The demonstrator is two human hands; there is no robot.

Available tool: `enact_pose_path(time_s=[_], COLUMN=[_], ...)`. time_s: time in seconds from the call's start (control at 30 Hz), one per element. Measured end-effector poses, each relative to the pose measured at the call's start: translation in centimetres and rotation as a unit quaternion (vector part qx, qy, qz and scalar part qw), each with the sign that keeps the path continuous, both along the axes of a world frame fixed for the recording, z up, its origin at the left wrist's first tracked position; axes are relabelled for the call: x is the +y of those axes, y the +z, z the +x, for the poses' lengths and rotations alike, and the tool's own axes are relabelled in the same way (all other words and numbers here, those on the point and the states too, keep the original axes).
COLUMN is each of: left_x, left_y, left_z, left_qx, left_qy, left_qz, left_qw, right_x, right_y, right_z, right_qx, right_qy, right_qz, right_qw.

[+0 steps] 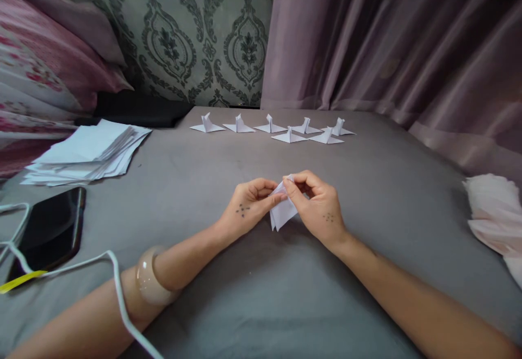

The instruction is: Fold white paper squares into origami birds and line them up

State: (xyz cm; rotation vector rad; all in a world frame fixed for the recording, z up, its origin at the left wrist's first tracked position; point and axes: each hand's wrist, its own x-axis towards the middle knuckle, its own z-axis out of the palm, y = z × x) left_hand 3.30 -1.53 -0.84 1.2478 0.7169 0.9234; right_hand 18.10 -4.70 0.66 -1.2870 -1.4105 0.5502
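Note:
A folded white paper (284, 215) is held between both hands, just above the grey cloth surface, with its pointed ends hanging down. My left hand (253, 200) pinches its left side between thumb and fingers. At the upper corner, my right hand (318, 201) grips the paper with thumb and curled fingers. Part of the paper is hidden behind the fingers. Farther back stand several folded paper figures (290, 136) with flat, spread wings and raised middles.
On the left lie a stack of white paper sheets (87, 149) and a black phone (51, 228). A white cable (118, 283) with a yellow tag crosses my left forearm. Pale pink cloth (495, 212) sits at the right edge, and curtains (346, 38) hang behind.

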Motion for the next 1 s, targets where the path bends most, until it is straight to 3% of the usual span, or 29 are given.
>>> enact_pose_path(time_s=[0.33, 0.43, 0.53, 0.63, 0.73, 1.0], left_x=[0.3, 0.2, 0.3, 0.6, 1.0, 1.6], left_y=[0.9, 0.9, 0.5, 0.0, -0.3, -1.0], left_z=[-0.1, -0.1, 0.0, 0.0, -0.1, 0.0], left_qx=[-0.011, -0.017, -0.020, -0.027, -0.037, -0.060], left_qy=[0.026, 0.013, -0.006, 0.024, 0.067, 0.097], left_qz=[-0.084, -0.096, -0.112, -0.099, -0.080, -0.020], left_qw=[0.996, 0.995, 0.994, 0.994, 0.994, 0.993], right_x=[0.2, 0.4, 0.8, 1.1, 1.3, 1.9], right_y=[0.4, 0.1, -0.4, -0.8, -1.2, -2.4], right_z=[0.2, 0.4, 0.6, 0.8, 0.8, 0.5], right_qx=[0.096, 0.097, 0.165, 0.200, 0.177, 0.092], right_qy=[0.078, 0.063, 0.043, 0.028, 0.004, -0.013], right_qz=[-0.122, -0.113, -0.134, -0.133, -0.130, -0.122], right_qw=[0.985, 0.987, 0.976, 0.970, 0.976, 0.988])
